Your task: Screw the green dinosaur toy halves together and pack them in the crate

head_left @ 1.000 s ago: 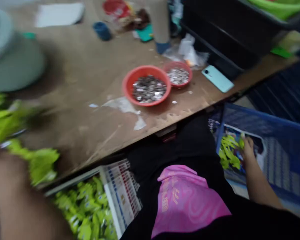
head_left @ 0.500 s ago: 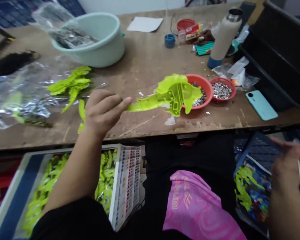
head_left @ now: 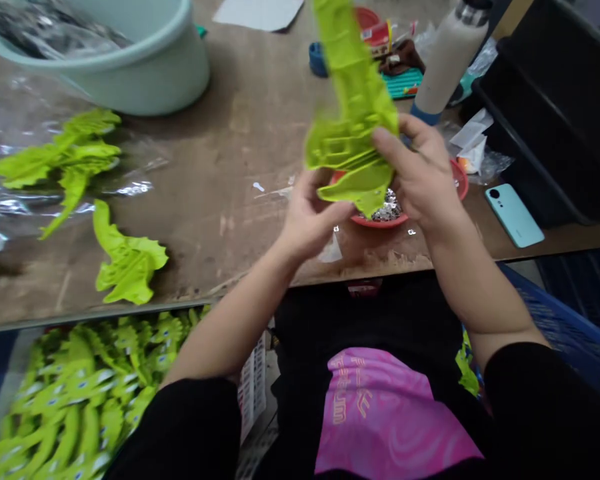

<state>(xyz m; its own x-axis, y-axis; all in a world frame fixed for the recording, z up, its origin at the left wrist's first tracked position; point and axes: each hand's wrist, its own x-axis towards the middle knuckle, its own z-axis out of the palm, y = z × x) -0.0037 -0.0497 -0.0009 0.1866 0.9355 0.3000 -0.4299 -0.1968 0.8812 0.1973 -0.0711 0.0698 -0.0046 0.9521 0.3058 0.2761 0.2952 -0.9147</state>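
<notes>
Both hands are on a lime-green molded plastic toy shell piece (head_left: 353, 100), held upright over the table with its long narrow end pointing away. Its ribbed inner side faces me, and its far end is smeared by motion. My right hand (head_left: 427, 177) is closed around the right edge, thumb on the inner face. At the lower left, my left hand (head_left: 313, 217) pinches the piece, its fingers partly hidden behind it. Just beneath is a red bowl (head_left: 380, 223) of small shiny metal parts, partly covered. Another green shell piece (head_left: 127, 260) lies on the table to the left.
More green pieces (head_left: 70, 150) rest on clear plastic at the left, near a pale green basin (head_left: 195, 73). A bottle (head_left: 443, 63), a phone (head_left: 514, 215) and black bins (head_left: 555, 113) stand right. Below the table edge, a crate holds many green pieces (head_left: 75, 393).
My right hand has come up from the right-hand crate and taken hold of the green shell piece. The piece has turned from lying sideways to pointing away. The view has shifted.
</notes>
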